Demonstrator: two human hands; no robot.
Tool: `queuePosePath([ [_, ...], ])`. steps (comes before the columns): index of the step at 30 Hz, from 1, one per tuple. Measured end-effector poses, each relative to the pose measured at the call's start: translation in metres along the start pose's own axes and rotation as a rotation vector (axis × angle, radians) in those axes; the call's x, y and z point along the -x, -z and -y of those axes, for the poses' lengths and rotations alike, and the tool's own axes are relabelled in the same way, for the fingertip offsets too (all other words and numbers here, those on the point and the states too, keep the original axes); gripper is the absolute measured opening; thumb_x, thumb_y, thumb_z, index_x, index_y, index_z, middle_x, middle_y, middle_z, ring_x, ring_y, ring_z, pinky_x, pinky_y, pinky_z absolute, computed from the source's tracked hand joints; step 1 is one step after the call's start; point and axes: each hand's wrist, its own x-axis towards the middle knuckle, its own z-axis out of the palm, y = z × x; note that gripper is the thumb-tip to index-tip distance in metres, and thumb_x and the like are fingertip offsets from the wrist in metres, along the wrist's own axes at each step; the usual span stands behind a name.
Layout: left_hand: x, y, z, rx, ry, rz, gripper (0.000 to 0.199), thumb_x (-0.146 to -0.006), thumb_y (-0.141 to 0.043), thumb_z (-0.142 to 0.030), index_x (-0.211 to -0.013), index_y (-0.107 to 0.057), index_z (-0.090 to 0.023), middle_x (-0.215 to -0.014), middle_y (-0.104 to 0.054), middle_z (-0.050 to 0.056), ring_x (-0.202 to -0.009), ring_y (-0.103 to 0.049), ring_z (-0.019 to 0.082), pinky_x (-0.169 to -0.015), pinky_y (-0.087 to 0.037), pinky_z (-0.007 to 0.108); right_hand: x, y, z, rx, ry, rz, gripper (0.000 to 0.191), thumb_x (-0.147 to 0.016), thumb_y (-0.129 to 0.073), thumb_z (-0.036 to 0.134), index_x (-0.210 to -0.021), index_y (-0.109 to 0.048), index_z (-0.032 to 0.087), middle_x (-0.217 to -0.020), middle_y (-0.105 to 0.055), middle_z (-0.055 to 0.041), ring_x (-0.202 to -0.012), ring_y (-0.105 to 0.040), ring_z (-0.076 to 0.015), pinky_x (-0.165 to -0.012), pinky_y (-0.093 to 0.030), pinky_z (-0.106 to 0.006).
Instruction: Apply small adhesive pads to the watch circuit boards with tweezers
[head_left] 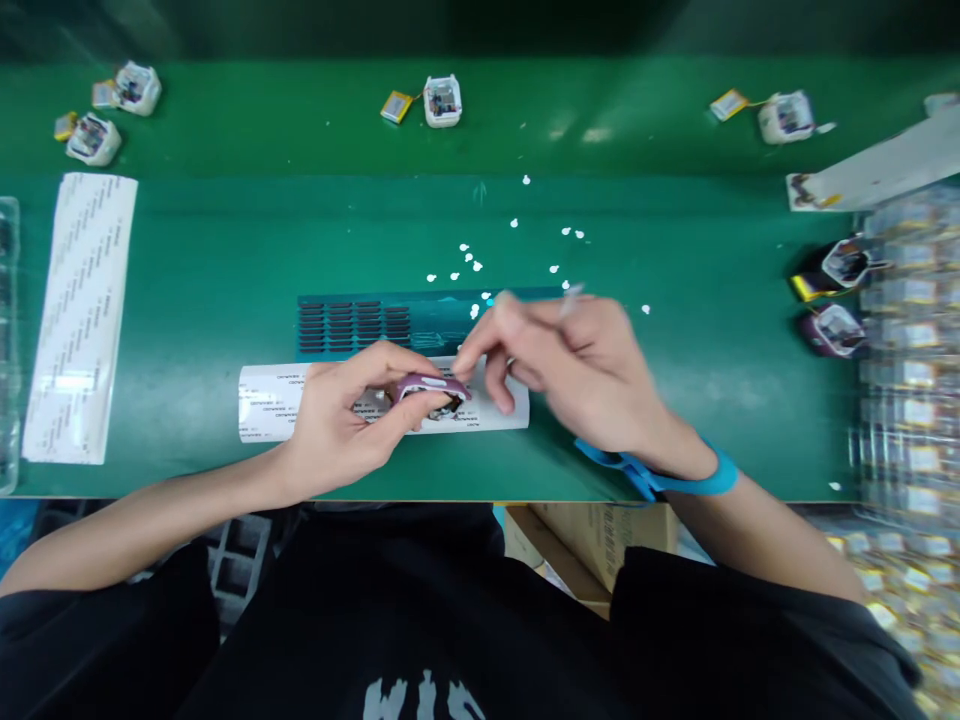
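My left hand [349, 420] grips a small purple device housing [435, 386] between thumb and fingers. Its side edge, with a pale oval button-like mark, is turned up, and dark inner parts show in the opening. My right hand [574, 365] is at the housing's right end, its fingers curled and a fingertip at or close to the edge. A blurred whitish bit sticks up behind its knuckles; what the fingers pinch is hidden. Under both hands lies a white printed backing strip [266, 405]. Just behind it is a blue sheet [435, 322] with rows of dark strips [354, 326].
Several small white round tabs [478, 266] are scattered behind my hands. White housings [442, 101] with batteries stand along the back. Another printed strip [79, 320] lies left. Dark housings [834, 330] and stacked clear trays [911, 380] are at right. A blue wristband [697, 478] circles my right wrist.
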Motion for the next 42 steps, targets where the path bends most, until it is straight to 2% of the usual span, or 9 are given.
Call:
queuePosePath([
  [4, 0.0, -0.004, 0.006, -0.2, -0.047, 0.064, 0.006, -0.091, -0.071, -0.021, -0.093, -0.067, -0.017, -0.084, -0.075, 0.003, -0.071, -0.066, 0.014, -0.063, -0.051, 0.025, 0.005, 0.02, 0.007, 0.257, 0.105, -0.173, 0.053, -0.104, -0.04, 0.052, -0.074, -0.073, 0.023, -0.075, -0.067, -0.0044, -0.067, -0.061, -0.015, -0.063, -0.049, -0.031],
  [9, 0.0, -0.008, 0.017, -0.422, -0.101, 0.077, 0.002, -0.093, -0.061, -0.018, -0.094, -0.061, -0.019, -0.072, -0.071, -0.002, -0.059, -0.059, 0.014, -0.078, -0.048, 0.033, 0.025, 0.031, -0.009, 0.218, -0.128, -0.032, 0.042, -0.1, -0.052, 0.051, -0.084, -0.075, 0.02, -0.066, -0.07, -0.0026, -0.056, -0.064, -0.0137, -0.052, -0.051, -0.027],
  [13, -0.001, -0.009, 0.017, -0.417, -0.142, 0.093, 0.006, -0.092, -0.06, -0.015, -0.096, -0.058, -0.019, -0.073, -0.071, -0.004, -0.054, -0.057, 0.013, -0.08, -0.044, 0.033, 0.041, 0.029, -0.023, 0.185, -0.223, -0.089, 0.026, -0.096, -0.064, 0.043, -0.089, -0.076, 0.021, -0.067, -0.072, -0.0011, -0.058, -0.067, -0.0131, -0.056, -0.057, -0.025],
  [20, 0.0, -0.008, 0.016, -0.408, -0.144, 0.136, 0.007, -0.094, -0.061, -0.016, -0.098, -0.059, -0.021, -0.089, -0.077, -0.004, -0.055, -0.058, 0.011, -0.082, -0.04, 0.034, 0.046, 0.023, -0.028, 0.118, -0.25, -0.14, 0.024, -0.095, -0.065, 0.04, -0.09, -0.077, 0.02, -0.067, -0.074, -0.0012, -0.06, -0.071, -0.0131, -0.06, -0.061, -0.023],
  [29, -0.001, -0.011, 0.018, -0.436, -0.171, 0.126, 0.009, -0.093, -0.063, -0.013, -0.099, -0.059, -0.02, -0.086, -0.078, -0.003, -0.053, -0.059, 0.01, -0.081, -0.041, 0.034, 0.044, 0.033, -0.035, -0.142, -0.331, -0.057, 0.027, -0.096, -0.064, 0.043, -0.093, -0.08, 0.022, -0.08, -0.078, -0.004, -0.066, -0.074, -0.0141, -0.062, -0.064, -0.022],
  [33, 0.001, -0.009, 0.013, -0.367, -0.283, 0.038, 0.015, -0.093, -0.064, -0.011, -0.104, -0.062, -0.021, -0.091, -0.079, -0.001, -0.053, -0.062, 0.01, -0.074, -0.047, 0.033, 0.042, 0.032, -0.032, -0.216, -0.236, -0.219, 0.023, -0.095, -0.066, 0.041, -0.096, -0.079, 0.022, -0.085, -0.079, -0.0054, -0.07, -0.075, -0.0164, -0.063, -0.065, -0.027],
  [35, -0.001, -0.006, 0.008, -0.215, -0.2, 0.007, 0.019, -0.092, -0.064, -0.01, -0.109, -0.065, -0.021, -0.093, -0.078, 0.002, -0.057, -0.066, 0.01, -0.065, -0.051, 0.029, 0.038, 0.025, -0.023, -0.211, -0.123, -0.291, 0.016, -0.094, -0.068, 0.037, -0.096, -0.078, 0.024, -0.081, -0.078, -0.0038, -0.075, -0.076, -0.0185, -0.065, -0.066, -0.029],
  [38, -0.006, 0.001, 0.0, 0.091, 0.07, 0.048, 0.017, -0.092, -0.064, -0.012, -0.108, -0.067, -0.017, -0.089, -0.076, 0.002, -0.057, -0.07, 0.011, -0.055, -0.056, 0.024, 0.03, 0.01, -0.005, -0.195, -0.028, -0.317, 0.014, -0.095, -0.066, 0.034, -0.095, -0.077, 0.025, -0.078, -0.077, -0.003, -0.079, -0.077, -0.021, -0.059, -0.065, -0.029],
  [42, -0.01, 0.007, -0.004, 0.311, 0.199, 0.145, 0.027, -0.089, -0.072, -0.016, -0.115, -0.065, -0.017, -0.086, -0.076, 0.002, -0.068, -0.077, 0.017, -0.068, -0.066, 0.028, 0.02, -0.007, 0.006, -0.194, -0.05, -0.257, 0.016, -0.097, -0.063, 0.032, -0.093, -0.074, 0.02, -0.082, -0.078, -0.0025, -0.07, -0.077, -0.0182, -0.056, -0.064, -0.027],
])
